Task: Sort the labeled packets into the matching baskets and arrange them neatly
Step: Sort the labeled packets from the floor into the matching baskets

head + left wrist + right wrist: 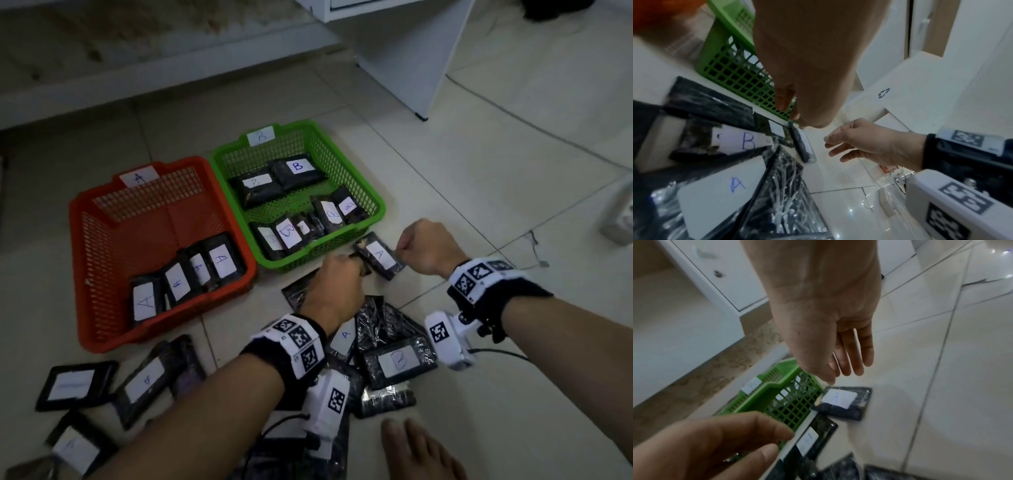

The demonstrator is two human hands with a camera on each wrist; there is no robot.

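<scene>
A dark packet labeled A (378, 255) (840, 400) lies flat on the floor tiles by the green basket's near corner. My left hand (354, 265) (797, 118) has curled fingers at the packet's left end; whether they pinch it is hidden. My right hand (402, 245) (846, 369) hovers just right of the packet, fingers relaxed and holding nothing. The red basket (77, 219), tagged A, holds several A packets in a row. The green basket (376, 205) (764, 395), tagged B, holds several B packets. Another labeled packet (807, 441) lies beside my left hand.
A heap of packets lies under my forearms, including one marked B (399, 363) and one marked A (344, 337). More loose packets (144, 380) lie on the floor below the red basket. My bare foot (421, 452) is at the bottom. White furniture (411, 51) stands behind.
</scene>
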